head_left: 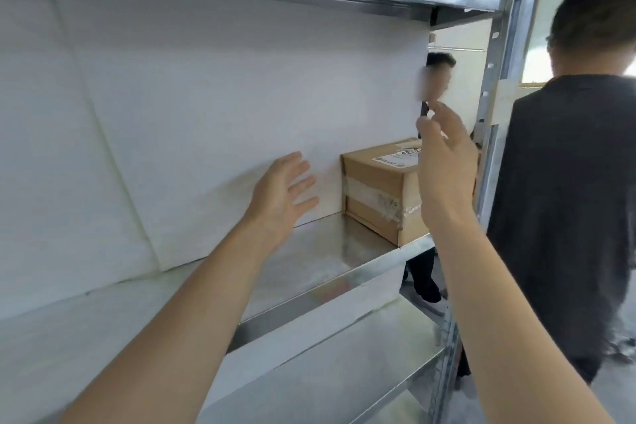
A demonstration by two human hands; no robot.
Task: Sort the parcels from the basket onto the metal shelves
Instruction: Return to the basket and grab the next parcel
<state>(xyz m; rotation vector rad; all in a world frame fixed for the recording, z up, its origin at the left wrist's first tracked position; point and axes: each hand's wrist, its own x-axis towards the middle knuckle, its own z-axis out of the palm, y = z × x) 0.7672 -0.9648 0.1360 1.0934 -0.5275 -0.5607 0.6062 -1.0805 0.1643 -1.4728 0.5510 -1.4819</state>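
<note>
Both my hands, left [280, 196] and right [447, 165], were spread and empty, box [378, 189] sat at the shelf's [309, 251] right front corner, so a knock from people [568, 200] passing could've tipped it off.

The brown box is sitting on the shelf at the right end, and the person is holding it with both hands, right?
Not quite. The cardboard box does sit at the right end of the metal shelf, but nobody is holding it. In the head view the left hand is open in the air beside it, and the right hand is open in front of it, fingers spread, gripping nothing.
</note>
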